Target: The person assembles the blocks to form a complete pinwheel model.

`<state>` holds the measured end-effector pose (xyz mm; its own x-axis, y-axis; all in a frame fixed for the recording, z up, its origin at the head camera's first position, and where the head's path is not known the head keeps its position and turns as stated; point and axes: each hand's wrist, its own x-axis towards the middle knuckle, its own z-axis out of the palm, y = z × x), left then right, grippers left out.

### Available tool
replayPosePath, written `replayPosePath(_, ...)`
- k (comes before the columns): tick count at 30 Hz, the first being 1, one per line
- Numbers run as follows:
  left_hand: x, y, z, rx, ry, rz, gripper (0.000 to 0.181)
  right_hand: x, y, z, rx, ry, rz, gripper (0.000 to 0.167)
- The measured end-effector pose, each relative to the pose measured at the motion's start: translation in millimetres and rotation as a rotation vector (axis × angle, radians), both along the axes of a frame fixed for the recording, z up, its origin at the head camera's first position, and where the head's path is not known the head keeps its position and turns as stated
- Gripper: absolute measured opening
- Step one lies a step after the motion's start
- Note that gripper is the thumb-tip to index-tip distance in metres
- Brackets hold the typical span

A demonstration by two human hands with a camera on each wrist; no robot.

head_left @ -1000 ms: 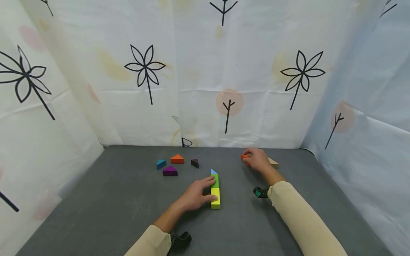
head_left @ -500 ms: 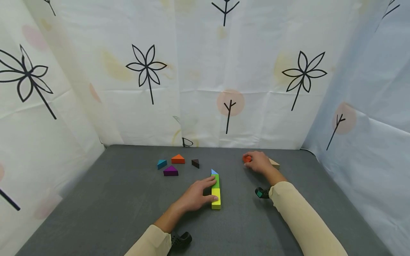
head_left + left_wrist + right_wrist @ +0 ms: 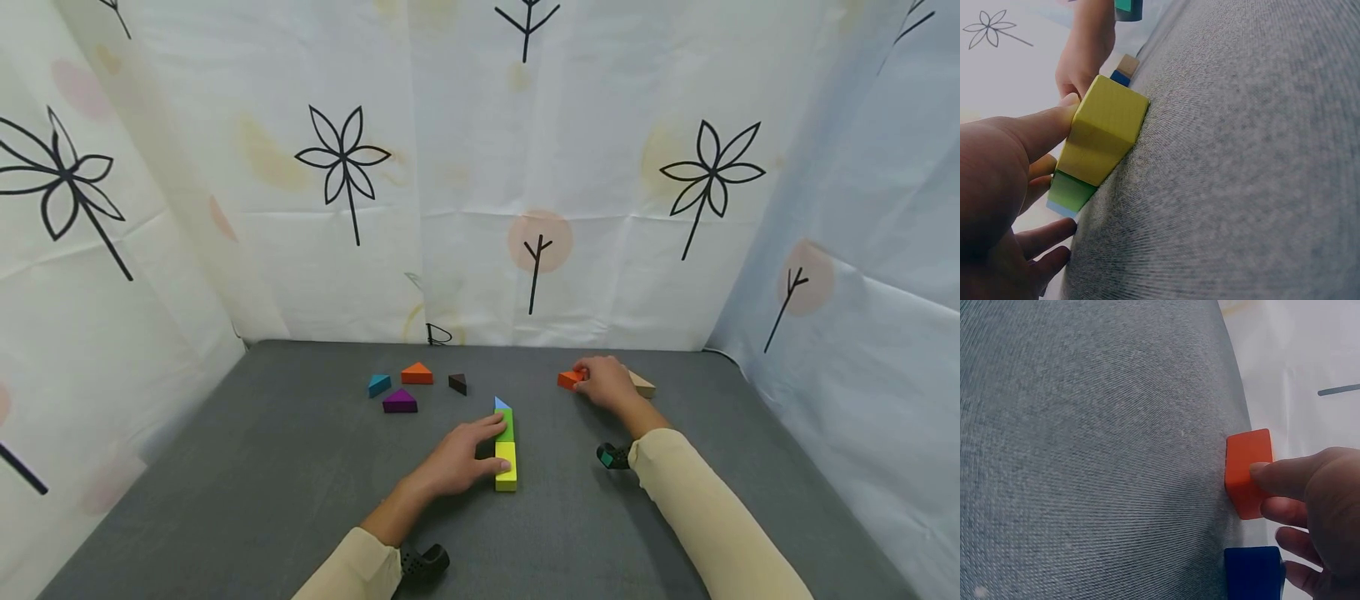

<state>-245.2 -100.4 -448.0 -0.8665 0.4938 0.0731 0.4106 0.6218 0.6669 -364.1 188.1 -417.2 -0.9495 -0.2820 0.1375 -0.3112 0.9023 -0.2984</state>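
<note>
L hand (image 3: pixel 456 458) touches yel blk (image 3: pixel 1107 119), R hand (image 3: pixel 606 383) pinches orng blk (image 3: pixel 1245 479).

The orange block (image 3: pixel 568 380) at the right hand (image 3: pixel 607 382) has a new position and angle. Against 0.5 s ago, when just a small, rounded-looking patch of orange shows between the fingers, the block now juts out well past the fingertips on their left — more of its upper face and its near side is in sight. It also sits slightly closer to the person and farther left than in either earlier head view. The fingers no longer cover most of it: they now hold it by its right end — thumb and fingertips drawn back a little from where they are 0.5 s ago.
</note>
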Motion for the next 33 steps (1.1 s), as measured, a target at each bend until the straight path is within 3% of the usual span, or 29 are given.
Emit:
replayPosePath(10, -0.1, 1.7, 0.4, -0.011, -0.005, 0.007, 0.066, -2.5, 1, 0.8, 0.074, 0.033, -0.019, 0.031)
replayPosePath(18, -0.4, 1.2, 0.1, -0.014, -0.011, 0.011, 0.067, -3.9, -1, 13.0, 0.107, 0.073, 0.021, 0.029)
replayPosePath(33, 0.3, 0.9, 0.5, -0.012, -0.017, 0.019, 0.066, 1.2, -25, 27.5, 0.080, 0.117, 0.091, 0.032)
